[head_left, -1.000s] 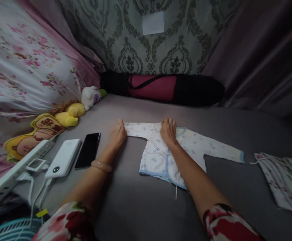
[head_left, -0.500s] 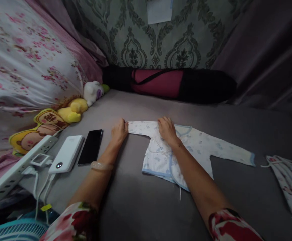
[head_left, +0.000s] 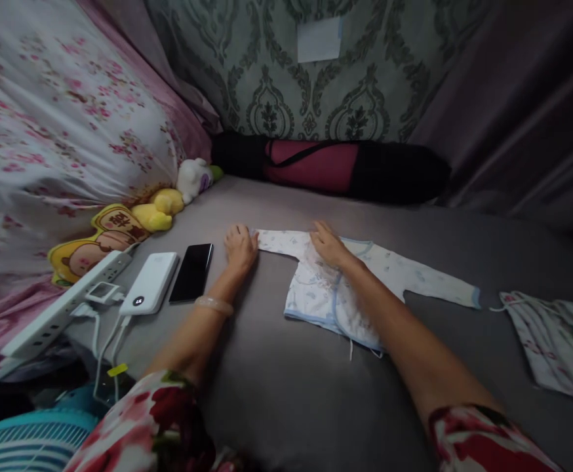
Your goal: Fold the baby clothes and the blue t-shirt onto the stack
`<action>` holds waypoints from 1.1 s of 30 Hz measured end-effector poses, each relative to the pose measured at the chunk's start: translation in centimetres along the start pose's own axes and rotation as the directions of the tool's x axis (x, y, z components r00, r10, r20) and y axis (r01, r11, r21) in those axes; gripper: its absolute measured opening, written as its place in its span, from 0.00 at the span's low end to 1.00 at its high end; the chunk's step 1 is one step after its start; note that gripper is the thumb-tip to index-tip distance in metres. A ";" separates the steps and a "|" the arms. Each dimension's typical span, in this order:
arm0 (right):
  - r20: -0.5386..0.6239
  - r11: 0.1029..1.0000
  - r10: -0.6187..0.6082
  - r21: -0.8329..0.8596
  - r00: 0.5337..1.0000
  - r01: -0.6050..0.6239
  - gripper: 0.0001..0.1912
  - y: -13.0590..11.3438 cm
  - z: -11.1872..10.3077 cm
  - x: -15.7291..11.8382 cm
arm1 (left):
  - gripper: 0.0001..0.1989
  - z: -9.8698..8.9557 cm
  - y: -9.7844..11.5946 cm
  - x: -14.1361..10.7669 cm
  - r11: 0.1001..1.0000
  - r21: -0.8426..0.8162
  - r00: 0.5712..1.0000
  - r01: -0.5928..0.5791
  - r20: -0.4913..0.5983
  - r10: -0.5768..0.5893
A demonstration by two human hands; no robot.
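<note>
A small white baby shirt [head_left: 365, 301] with a pale blue print and blue edging lies spread on the grey surface, both sleeves out sideways. My left hand [head_left: 240, 246] rests palm down at the cuff of the left-hand sleeve, fingers slightly apart and bent, the thumb beside the cuff. Lying flat on the shirt where that sleeve meets the body is my right hand [head_left: 326, 244], its fingers stretched out. My right forearm hides part of the shirt's front and lower edge. A thin white tie hangs from the hem.
Left of my left hand lie a black phone [head_left: 191, 273], a white power bank [head_left: 149, 283] with cables and a power strip [head_left: 70, 305]. Plush toys [head_left: 161, 208] line the curtain. A long black-and-pink bag [head_left: 311, 167] lies along the wall. Folded printed cloth [head_left: 556, 341] is at right.
My left hand has loosened from a closed grip on the cuff and lies flatter. The right hand's fingers have straightened over the shirt. The view has shifted slightly.
</note>
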State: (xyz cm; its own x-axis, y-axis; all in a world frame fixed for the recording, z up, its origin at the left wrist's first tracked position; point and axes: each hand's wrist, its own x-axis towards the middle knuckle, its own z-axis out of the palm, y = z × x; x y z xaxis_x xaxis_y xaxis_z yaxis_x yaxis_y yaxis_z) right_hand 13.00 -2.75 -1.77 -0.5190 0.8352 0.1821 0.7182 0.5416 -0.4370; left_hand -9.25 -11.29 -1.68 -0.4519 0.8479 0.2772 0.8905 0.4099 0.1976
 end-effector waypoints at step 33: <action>0.109 0.973 -0.096 -0.200 0.989 0.116 0.31 -8.7 2.5 -13.6 | 0.16 -3.6 0.5 -13.3 0.947 -0.194 0.903 -0.254 0.303 0.305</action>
State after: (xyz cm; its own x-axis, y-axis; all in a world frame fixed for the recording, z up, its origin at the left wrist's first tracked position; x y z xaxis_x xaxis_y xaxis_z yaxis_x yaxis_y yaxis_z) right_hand 12.68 -19.08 -2.62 -0.6326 0.7641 0.1265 0.7312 0.6430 -0.2279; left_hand -2.99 -23.54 -1.89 -0.1205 0.9924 0.0260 0.9481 0.1073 0.2993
